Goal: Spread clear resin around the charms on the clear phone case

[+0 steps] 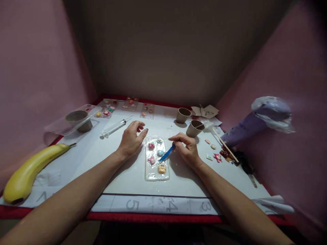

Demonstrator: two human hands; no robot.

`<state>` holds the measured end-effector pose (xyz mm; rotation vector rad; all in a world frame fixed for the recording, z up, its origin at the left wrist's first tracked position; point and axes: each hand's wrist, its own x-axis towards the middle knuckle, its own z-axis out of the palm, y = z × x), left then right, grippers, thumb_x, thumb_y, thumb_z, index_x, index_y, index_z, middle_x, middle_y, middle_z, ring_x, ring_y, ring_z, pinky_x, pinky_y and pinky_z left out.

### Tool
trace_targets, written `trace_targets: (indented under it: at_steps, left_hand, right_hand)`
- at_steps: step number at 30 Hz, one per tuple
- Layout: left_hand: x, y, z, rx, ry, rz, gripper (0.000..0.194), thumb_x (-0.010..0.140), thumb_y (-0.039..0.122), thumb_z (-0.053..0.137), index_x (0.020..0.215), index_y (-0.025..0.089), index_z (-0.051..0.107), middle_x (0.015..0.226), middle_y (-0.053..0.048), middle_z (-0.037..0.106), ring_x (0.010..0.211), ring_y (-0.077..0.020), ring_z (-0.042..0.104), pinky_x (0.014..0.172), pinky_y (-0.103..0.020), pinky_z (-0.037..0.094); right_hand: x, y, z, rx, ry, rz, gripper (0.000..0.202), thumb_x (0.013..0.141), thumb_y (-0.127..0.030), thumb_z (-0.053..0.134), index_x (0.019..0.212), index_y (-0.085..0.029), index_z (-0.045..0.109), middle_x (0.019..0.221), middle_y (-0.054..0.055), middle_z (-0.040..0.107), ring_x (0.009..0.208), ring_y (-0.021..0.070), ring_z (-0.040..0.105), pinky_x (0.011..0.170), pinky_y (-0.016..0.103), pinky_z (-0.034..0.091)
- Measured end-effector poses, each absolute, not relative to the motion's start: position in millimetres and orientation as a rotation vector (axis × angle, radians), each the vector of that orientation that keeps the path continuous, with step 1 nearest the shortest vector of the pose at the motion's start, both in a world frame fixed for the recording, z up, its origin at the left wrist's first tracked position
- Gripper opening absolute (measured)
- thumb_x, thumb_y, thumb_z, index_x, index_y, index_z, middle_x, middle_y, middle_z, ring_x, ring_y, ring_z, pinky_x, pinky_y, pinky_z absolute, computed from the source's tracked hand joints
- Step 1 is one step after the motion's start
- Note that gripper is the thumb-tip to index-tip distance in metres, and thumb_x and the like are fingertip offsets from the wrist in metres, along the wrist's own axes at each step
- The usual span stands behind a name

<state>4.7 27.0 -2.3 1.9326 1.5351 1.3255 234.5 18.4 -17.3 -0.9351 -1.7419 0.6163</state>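
A clear phone case [150,175] lies on the white board in front of me, coated in something glossy, with several small charms on it, among them a pink bunny [151,160] and a yellow bear-like charm [161,169]. My right hand [186,148], right of the case, pinches a blue plastic knife [167,153] whose blade tip reaches the case's middle, near a teal charm [160,153]. My left hand [134,136] rests at the case's upper left with fingers loosely curled and apart, holding nothing.
Two brown cups [183,115] stand behind my right hand; loose charms [217,157] and a wooden stick [226,146] lie rightward. A syringe [113,128], a covered cup [84,124] and a banana [33,170] are on the left. Decorated cases [147,111] line the back. A purple bag [245,127] leans right.
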Motion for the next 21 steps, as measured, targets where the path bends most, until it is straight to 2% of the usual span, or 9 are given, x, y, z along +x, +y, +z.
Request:
trace_targets:
  at_steps: [14, 21]
  left_hand:
    - [5.2, 27.1, -0.6, 1.937, 1.533, 1.344, 0.014, 0.084, 0.029, 0.056, 0.093, 0.018, 0.057, 0.092, -0.006, 0.063, 0.085, -0.0201, 0.060, 0.079, -0.036, 0.048]
    - [3.2, 28.6, -3.0, 1.946, 1.540, 1.338, 0.014, 0.085, 0.029, 0.056, 0.094, 0.019, 0.057, 0.092, -0.005, 0.063, 0.083, -0.0190, 0.059, 0.078, -0.036, 0.047]
  right_hand:
    - [232.8, 19.9, -18.0, -0.952, -1.610, 1.025, 0.021, 0.076, -0.016, 0.054, 0.083, -0.019, 0.074, 0.068, -0.001, 0.065, 0.058, 0.0111, 0.058, 0.058, 0.025, 0.048]
    - [233.2, 18.8, -17.3, -0.838, -1.548, 0.985, 0.017, 0.081, -0.020, 0.059, 0.088, -0.021, 0.074, 0.079, 0.001, 0.067, 0.070, 0.0130, 0.061, 0.065, 0.027, 0.050]
